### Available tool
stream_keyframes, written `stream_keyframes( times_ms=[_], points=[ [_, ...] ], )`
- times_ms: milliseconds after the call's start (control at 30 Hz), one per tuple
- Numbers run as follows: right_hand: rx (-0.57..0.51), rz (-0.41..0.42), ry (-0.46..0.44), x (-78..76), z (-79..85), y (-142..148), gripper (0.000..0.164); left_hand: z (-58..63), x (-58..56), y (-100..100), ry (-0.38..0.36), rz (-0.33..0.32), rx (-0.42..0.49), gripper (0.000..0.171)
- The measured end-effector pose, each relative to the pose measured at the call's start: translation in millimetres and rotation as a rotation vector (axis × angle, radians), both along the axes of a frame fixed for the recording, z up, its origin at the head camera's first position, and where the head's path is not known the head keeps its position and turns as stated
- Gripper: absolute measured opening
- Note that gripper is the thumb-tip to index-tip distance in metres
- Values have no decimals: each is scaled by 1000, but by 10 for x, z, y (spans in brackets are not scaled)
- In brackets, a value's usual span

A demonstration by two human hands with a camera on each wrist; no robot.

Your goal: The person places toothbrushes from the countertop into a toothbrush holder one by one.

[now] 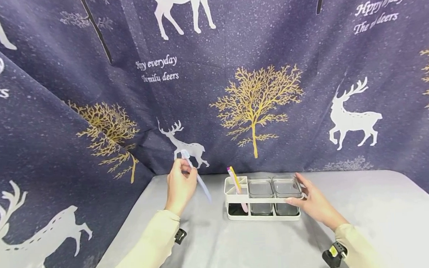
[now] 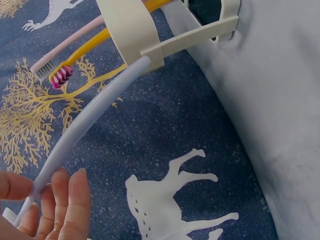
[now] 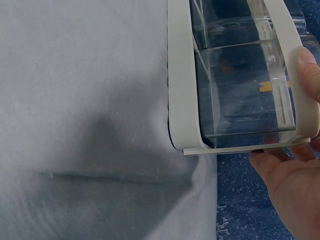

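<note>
A light blue toothbrush [image 1: 201,185] is pinched between the thumb and fingers of my left hand [image 1: 181,184], its bristled head up and its handle slanting down toward the holder. In the left wrist view, the end of the toothbrush [image 2: 90,112] overlaps the holder's side. The white toothbrush holder [image 1: 239,199] stands on the table with two clear cups [image 1: 261,188] in its right-hand slots. A pink toothbrush [image 2: 75,42] and a yellow toothbrush [image 2: 87,45] lean in its left compartment. My right hand [image 1: 312,199] grips the holder's right end, thumb at the front rim, fingers behind.
A grey-white cloth covers the table [image 1: 212,246]. Behind and to the left hangs a dark blue curtain [image 1: 213,102] printed with deer and trees, meeting the table's back edge just behind the holder.
</note>
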State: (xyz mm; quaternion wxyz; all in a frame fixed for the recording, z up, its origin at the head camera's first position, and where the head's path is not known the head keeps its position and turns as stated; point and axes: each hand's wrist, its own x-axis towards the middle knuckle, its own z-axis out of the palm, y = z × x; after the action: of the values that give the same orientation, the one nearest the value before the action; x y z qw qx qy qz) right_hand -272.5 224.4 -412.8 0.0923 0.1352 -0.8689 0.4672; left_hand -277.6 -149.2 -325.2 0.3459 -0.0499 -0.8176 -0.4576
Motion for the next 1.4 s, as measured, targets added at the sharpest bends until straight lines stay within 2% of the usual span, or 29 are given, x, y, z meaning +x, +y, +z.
stream_keyframes(
  times_ms=[433,733,1033,1300,1400],
  points=[
    [-5,11,-18,-6,-1,7,99,21,25,74,-1,-47,90,20],
    [-17,7,-27,3,9,5,99,29,2,151,18,-160,223,17],
    [-31,5,-44,1,-11,-9,100,57,-4,210,32,-202,290,14],
    [-9,8,32,-2,-13,2,97,82,-4,301,39,-245,352,12],
    [-11,9,34,-4,-12,1,97,87,-13,334,43,-264,374,11]
  ],
)
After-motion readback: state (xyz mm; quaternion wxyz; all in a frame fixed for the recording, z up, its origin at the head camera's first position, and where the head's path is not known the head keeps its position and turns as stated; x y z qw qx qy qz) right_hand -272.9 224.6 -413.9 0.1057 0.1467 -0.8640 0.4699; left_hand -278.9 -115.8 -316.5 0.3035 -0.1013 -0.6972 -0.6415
